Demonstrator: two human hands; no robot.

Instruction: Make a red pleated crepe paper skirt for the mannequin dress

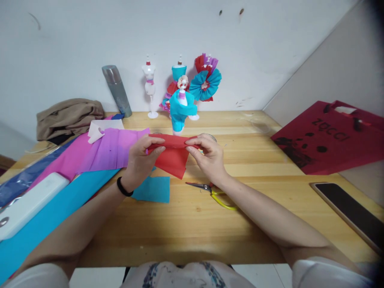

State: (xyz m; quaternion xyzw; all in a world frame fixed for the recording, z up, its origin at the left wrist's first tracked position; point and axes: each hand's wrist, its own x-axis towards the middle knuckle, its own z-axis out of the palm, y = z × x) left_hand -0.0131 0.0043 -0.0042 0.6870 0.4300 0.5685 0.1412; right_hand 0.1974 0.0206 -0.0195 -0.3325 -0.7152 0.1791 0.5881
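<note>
Both hands pinch a red crepe paper sheet [172,158] by a folded strip along its top, raised over the table. My left hand [144,154], with a black band at the wrist, grips the fold's left end between thumb and fingers. On the right end, my right hand [208,154] closes in the same way. A loose flap of the sheet hangs below the fold. Beneath my left hand lies a blue paper piece [156,189]. Yellow-handled scissors [210,190] rest on the table under my right wrist, partly hidden by the forearm.
Small mannequins stand along the wall, one in blue paper [181,110], one bare [149,80]. A grey bottle [117,92] leans there. Purple paper [111,148], blue paper [81,196] and a white tool [33,204] lie left. A red bag [324,140] and phone [349,212] are right.
</note>
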